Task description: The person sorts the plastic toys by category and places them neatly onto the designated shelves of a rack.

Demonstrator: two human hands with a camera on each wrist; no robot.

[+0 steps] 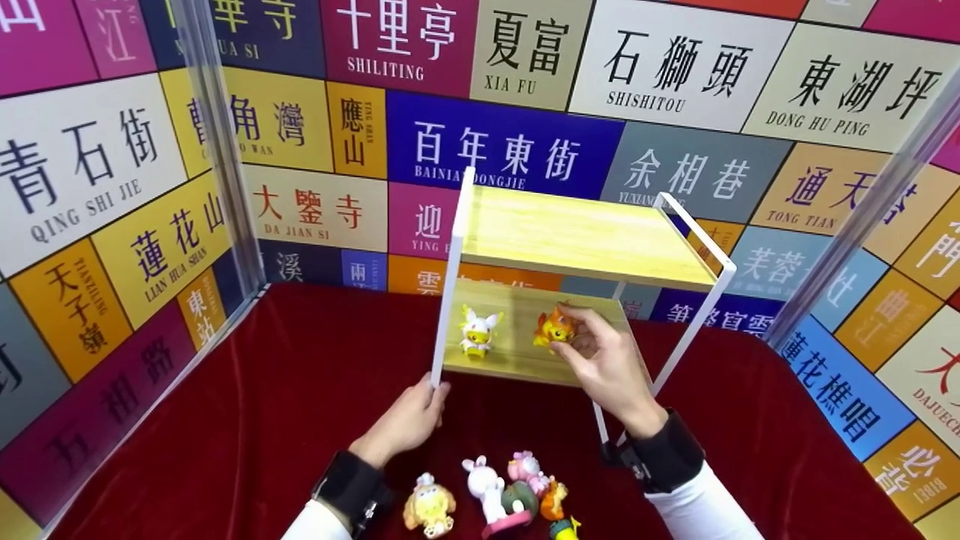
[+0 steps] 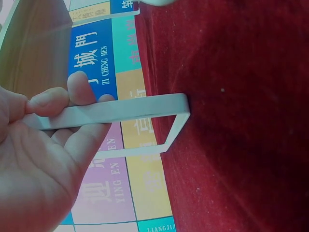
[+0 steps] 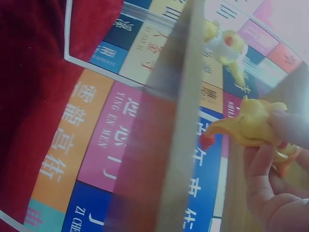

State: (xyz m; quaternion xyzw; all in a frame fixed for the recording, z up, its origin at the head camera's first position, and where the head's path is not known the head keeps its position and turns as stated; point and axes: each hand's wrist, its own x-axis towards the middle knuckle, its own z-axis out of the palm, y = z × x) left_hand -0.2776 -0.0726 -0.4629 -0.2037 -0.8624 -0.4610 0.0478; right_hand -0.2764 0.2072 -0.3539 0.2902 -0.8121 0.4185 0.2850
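A two-tier shelf with a white frame (image 1: 448, 292) and light wooden boards stands on the red cloth. Low on its left front leg, my left hand (image 1: 405, 420) grips the white bar (image 2: 145, 106), thumb and fingers about it. My right hand (image 1: 611, 367) pinches a small orange-and-yellow figurine (image 1: 553, 328) at the right part of the lower board (image 1: 514, 365). In the right wrist view this figurine (image 3: 256, 121) shows a curved tail with a red tip. Left of it, a white-and-yellow eared figurine (image 1: 477, 334) stands on the same board. Whether the held figurine touches the board, I cannot tell.
Several figurines lie on the red cloth (image 1: 247, 420) in front: a tan dog-like one (image 1: 430, 508), a white rabbit (image 1: 487, 491), a pink one (image 1: 527, 469) and an orange one (image 1: 553, 501). Panels with coloured signs (image 1: 502, 142) rise behind and at both sides.
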